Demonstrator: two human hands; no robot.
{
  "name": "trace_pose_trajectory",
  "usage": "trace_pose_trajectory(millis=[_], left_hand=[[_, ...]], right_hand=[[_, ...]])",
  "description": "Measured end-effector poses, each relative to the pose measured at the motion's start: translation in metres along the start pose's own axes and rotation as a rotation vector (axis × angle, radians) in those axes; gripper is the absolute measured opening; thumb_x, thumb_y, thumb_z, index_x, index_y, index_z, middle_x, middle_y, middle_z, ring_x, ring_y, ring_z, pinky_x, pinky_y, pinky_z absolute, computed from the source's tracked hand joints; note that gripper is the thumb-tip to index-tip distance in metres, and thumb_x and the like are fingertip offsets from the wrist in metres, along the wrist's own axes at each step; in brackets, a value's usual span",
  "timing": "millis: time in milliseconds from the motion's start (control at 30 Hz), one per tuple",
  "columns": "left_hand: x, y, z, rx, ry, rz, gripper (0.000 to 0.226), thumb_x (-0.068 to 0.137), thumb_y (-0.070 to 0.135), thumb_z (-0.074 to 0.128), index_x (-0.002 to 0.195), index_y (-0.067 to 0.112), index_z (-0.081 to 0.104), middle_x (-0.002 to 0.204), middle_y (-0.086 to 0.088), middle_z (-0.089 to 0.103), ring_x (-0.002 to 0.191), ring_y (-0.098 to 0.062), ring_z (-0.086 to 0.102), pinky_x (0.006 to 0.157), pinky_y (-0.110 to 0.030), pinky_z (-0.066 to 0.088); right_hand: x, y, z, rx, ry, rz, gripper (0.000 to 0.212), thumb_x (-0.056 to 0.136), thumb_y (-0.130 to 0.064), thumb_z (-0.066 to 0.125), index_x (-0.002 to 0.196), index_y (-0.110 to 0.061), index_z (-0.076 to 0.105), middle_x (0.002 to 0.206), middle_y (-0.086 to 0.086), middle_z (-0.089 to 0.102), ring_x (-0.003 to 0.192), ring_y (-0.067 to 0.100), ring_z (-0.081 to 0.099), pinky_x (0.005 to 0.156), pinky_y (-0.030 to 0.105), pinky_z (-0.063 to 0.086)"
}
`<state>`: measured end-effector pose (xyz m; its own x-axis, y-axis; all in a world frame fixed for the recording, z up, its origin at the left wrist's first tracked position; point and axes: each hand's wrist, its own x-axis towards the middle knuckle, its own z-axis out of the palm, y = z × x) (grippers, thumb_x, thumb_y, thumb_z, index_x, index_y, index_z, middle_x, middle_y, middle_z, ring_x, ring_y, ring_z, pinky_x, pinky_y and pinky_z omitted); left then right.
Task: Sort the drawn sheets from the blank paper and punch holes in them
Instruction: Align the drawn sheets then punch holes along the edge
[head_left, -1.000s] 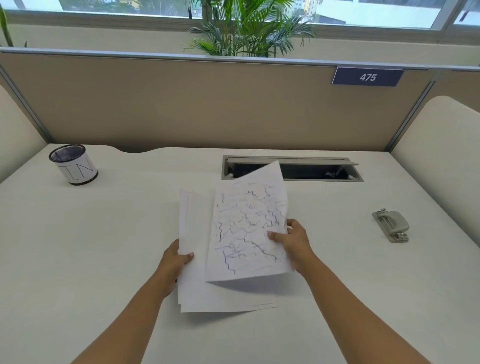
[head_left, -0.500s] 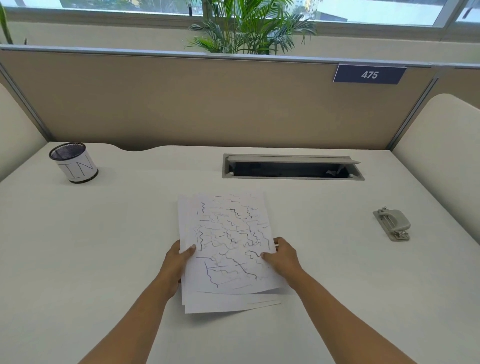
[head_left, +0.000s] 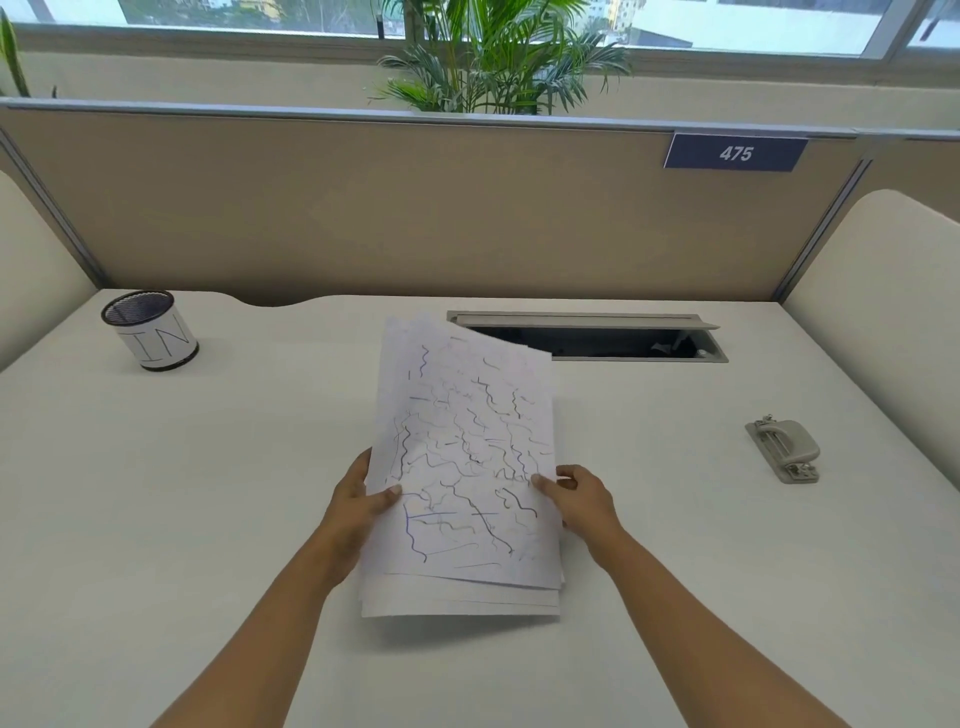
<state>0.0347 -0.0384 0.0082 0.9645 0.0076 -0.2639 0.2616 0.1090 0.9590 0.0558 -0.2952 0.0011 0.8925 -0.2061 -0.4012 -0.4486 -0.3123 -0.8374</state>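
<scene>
A stack of white paper sheets (head_left: 462, 587) is raised off the desk in the middle of the view, its far end tilted up. The top sheet (head_left: 467, 447) is covered in blue and black squiggles. My left hand (head_left: 358, 506) grips the stack's left edge with the thumb on top. My right hand (head_left: 582, 499) pinches the right edge. Whether the sheets underneath are drawn or blank is hidden. A grey hole punch (head_left: 784, 449) lies on the desk far to the right, away from both hands.
A mesh pen cup (head_left: 150, 332) stands at the back left of the white desk (head_left: 156, 519). An open cable tray slot (head_left: 597, 340) sits behind the paper. Beige partition panels close the back and both sides.
The drawn sheet, held up by my right hand a second ago, was laid on the stack. Both hands have now lifted the whole stack off the desk, its far end tilting up.
</scene>
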Motion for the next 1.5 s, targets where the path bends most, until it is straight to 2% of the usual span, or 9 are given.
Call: trace_pose_trajectory(millis=[100,200,267,467,633,933,1167,1367,1500], left_hand=[[0.0,0.005,0.0,-0.038,-0.081,0.018,0.047,0.087,0.003,0.057,0.126,0.028,0.051,0.119,0.004,0.066,0.106,-0.02,0.065,0.087,-0.037,0.054],[0.0,0.01,0.002,-0.093,-0.137,0.013,0.045,0.082,0.006,0.06,0.121,0.028,0.056,0.113,0.002,0.07,0.1,-0.02,0.068,0.076,-0.031,0.058],[0.0,0.014,0.004,-0.12,-0.156,-0.007,0.043,0.077,0.006,0.062,0.115,0.026,0.06,0.107,0.001,0.072,0.095,-0.019,0.07,0.07,-0.027,0.058],[0.003,0.025,0.007,-0.05,-0.171,-0.025,0.046,0.079,-0.015,0.05,0.105,0.02,0.064,0.098,0.0,0.075,0.086,-0.018,0.071,0.067,-0.028,0.057],[0.008,0.039,0.011,-0.063,-0.089,0.068,0.045,0.079,-0.017,0.048,0.102,0.017,0.065,0.09,0.002,0.075,0.079,-0.015,0.072,0.063,-0.027,0.058],[0.009,0.053,0.015,-0.023,-0.034,0.213,0.038,0.076,-0.014,0.056,0.089,0.019,0.068,0.082,0.009,0.075,0.078,-0.009,0.068,0.07,-0.024,0.052],[0.005,0.046,0.02,0.028,-0.055,0.195,0.031,0.08,0.004,0.066,0.099,0.028,0.064,0.096,0.008,0.071,0.089,-0.01,0.065,0.071,-0.021,0.052],[0.006,0.053,0.023,0.027,-0.025,0.225,0.024,0.083,0.011,0.064,0.094,0.032,0.064,0.089,0.012,0.071,0.083,-0.007,0.065,0.06,-0.016,0.053],[0.006,0.056,0.023,0.044,-0.067,0.256,0.032,0.068,0.022,0.073,0.098,0.032,0.066,0.094,0.01,0.074,0.087,-0.01,0.068,0.065,-0.018,0.054]], right_hand=[[-0.001,-0.011,-0.008,0.268,-0.134,0.047,0.042,0.081,-0.04,0.067,0.113,-0.016,0.054,0.11,0.0,0.064,0.095,0.016,0.061,0.076,0.032,0.052],[0.001,-0.016,-0.014,0.477,-0.263,0.06,0.044,0.081,-0.035,0.068,0.119,-0.015,0.059,0.114,0.006,0.068,0.104,0.024,0.065,0.093,0.044,0.051],[0.0,-0.02,-0.017,0.529,-0.297,0.01,0.041,0.081,-0.028,0.068,0.119,-0.014,0.06,0.114,0.008,0.069,0.104,0.025,0.065,0.092,0.043,0.052],[-0.006,-0.03,-0.014,0.546,-0.28,-0.106,0.031,0.076,-0.014,0.072,0.106,-0.012,0.064,0.106,0.01,0.071,0.095,0.025,0.068,0.078,0.037,0.057],[-0.01,-0.043,-0.009,0.525,-0.151,-0.27,0.022,0.07,-0.012,0.078,0.087,-0.021,0.066,0.081,-0.007,0.074,0.07,0.007,0.072,0.056,0.02,0.056],[-0.016,-0.062,-0.011,0.505,-0.102,-0.457,0.022,0.069,-0.015,0.078,0.082,-0.03,0.069,0.075,-0.016,0.074,0.072,0.007,0.068,0.061,0.019,0.056],[-0.017,-0.048,-0.009,0.46,-0.157,-0.398,0.023,0.068,-0.015,0.079,0.08,-0.03,0.068,0.075,-0.018,0.074,0.073,0.004,0.069,0.058,0.016,0.055],[-0.015,-0.048,-0.012,0.463,-0.128,-0.397,0.018,0.068,-0.015,0.079,0.077,-0.027,0.069,0.074,-0.013,0.074,0.082,0.018,0.068,0.063,0.024,0.056],[-0.016,-0.05,-0.014,0.452,-0.141,-0.402,0.023,0.066,-0.013,0.08,0.08,-0.028,0.069,0.075,-0.016,0.074,0.081,0.014,0.067,0.059,0.018,0.055]])
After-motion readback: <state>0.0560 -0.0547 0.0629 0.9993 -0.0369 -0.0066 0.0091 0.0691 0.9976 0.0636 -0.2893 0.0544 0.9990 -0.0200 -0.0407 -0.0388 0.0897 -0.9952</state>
